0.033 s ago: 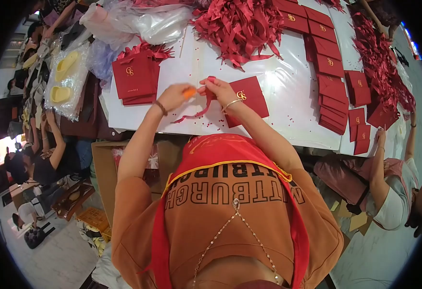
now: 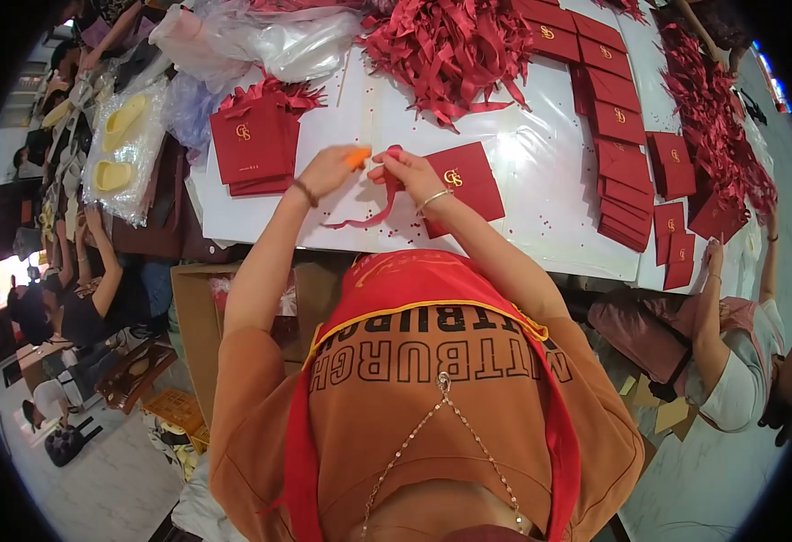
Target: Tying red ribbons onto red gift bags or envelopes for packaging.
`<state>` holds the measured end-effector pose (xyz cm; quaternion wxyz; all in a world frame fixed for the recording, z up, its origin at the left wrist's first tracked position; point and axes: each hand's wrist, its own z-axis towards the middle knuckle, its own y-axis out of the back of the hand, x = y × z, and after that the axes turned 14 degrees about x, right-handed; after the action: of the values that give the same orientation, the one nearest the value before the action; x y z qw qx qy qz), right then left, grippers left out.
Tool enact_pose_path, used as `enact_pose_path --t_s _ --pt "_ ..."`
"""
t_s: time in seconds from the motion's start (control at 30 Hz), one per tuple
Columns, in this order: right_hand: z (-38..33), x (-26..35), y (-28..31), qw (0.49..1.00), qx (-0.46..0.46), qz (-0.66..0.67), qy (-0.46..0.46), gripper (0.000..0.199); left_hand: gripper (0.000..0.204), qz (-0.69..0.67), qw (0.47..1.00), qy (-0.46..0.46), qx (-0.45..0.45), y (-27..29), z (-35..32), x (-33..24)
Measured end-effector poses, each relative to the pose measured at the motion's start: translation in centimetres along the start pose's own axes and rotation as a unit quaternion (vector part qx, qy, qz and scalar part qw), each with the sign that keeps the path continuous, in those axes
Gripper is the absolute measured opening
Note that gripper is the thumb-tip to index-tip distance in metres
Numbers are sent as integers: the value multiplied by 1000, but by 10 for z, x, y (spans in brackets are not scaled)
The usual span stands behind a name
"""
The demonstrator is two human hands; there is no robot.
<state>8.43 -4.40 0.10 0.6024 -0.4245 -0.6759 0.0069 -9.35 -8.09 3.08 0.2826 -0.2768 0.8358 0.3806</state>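
My left hand (image 2: 327,172) is closed round a small orange object (image 2: 357,158), its exact kind too small to make out. Just right of it, my right hand (image 2: 409,172) pinches a red ribbon (image 2: 369,219), whose tail trails left across the white table (image 2: 324,237). A red gift bag (image 2: 470,181) with a gold emblem lies flat beneath and beside my right wrist. To the left of my hands is a small stack of red gift bags (image 2: 251,149) with ribbon bunched behind it.
A big heap of red ribbons (image 2: 446,54) lies beyond my hands. Rows of red bags (image 2: 620,163) run along the right. Clear plastic bags (image 2: 270,45) sit at the far left. Tiny red bits dot the tabletop. A co-worker (image 2: 739,343) handles bags at the right.
My left hand has shifted slightly away from me with the orange object. My right hand keeps its pinch on the ribbon, nearly in place.
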Motion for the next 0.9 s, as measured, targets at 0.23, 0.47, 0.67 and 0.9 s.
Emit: enact_pose_path --t_s 0.23,0.47,0.67,0.9 --pt "-12 -29 -8 994 13 -106 19 27 29 -270 958 -47 83 -15 43 -30" --pt "-37 3 47 630 -145 -759 73 44 36 -476 877 -57 6 -13 39 -12" --pt "-51 4 56 569 -147 -809 17 56 24 -281 958 9 -50 -37 44 -1" --pt "-58 -6 38 599 -186 -779 6 45 14 -121 980 -95 -129 -77 39 -15"
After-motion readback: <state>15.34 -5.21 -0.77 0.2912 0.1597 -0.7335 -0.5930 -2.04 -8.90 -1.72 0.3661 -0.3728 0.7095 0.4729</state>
